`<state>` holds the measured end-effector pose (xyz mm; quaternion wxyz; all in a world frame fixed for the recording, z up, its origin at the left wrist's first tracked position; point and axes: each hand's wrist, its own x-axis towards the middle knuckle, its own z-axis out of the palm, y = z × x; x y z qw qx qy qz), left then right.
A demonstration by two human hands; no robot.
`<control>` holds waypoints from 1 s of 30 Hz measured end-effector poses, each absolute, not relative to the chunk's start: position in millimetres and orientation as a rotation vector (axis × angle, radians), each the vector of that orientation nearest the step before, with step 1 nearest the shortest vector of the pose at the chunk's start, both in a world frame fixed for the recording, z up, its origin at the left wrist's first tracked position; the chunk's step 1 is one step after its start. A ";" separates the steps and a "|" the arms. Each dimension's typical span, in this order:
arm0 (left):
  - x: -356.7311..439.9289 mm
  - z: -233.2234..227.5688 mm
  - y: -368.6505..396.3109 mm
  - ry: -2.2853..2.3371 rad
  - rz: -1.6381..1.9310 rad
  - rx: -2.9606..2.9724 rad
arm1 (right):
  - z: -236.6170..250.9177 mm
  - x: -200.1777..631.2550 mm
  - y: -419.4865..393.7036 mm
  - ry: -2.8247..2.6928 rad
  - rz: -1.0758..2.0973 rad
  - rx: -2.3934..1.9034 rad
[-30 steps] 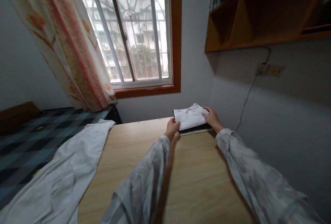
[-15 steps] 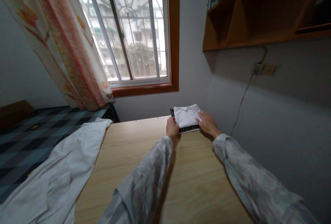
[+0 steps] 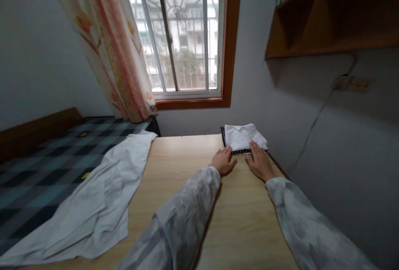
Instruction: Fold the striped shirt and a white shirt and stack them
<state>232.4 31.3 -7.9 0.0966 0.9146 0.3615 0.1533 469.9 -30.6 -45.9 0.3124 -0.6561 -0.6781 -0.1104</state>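
A long pale wooden table (image 3: 187, 203) runs away from the viewer toward a white wall. A loose white cloth garment (image 3: 102, 203) drapes over its left edge. At the far right corner lies a folded white collared shirt (image 3: 245, 136) on a black-and-white striped flat pad (image 3: 240, 152), its long axis across the table. The right hand (image 3: 260, 164) lies flat, fingers spread, fingertips touching the shirt's near edge. The left hand (image 3: 223, 162) rests open just beside, holding nothing.
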 end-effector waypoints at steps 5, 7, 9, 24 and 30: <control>142.0 6.9 12.0 1.124 0.411 2.821 | -53.7 434.2 -64.5 -2.057 -0.103 -1.502; 86.2 19.9 8.2 1.269 0.453 2.829 | -57.1 420.8 -72.0 -2.157 0.010 -1.499; 22.7 35.4 6.3 1.432 0.449 2.827 | -61.6 410.7 -75.8 -2.186 0.056 -1.537; -212.6 56.3 -18.3 2.483 0.238 2.086 | -76.3 397.6 -74.9 -2.057 -0.008 -1.680; -177.0 77.6 -12.0 2.053 0.449 2.378 | -73.0 397.2 -75.8 -2.075 -0.013 -1.669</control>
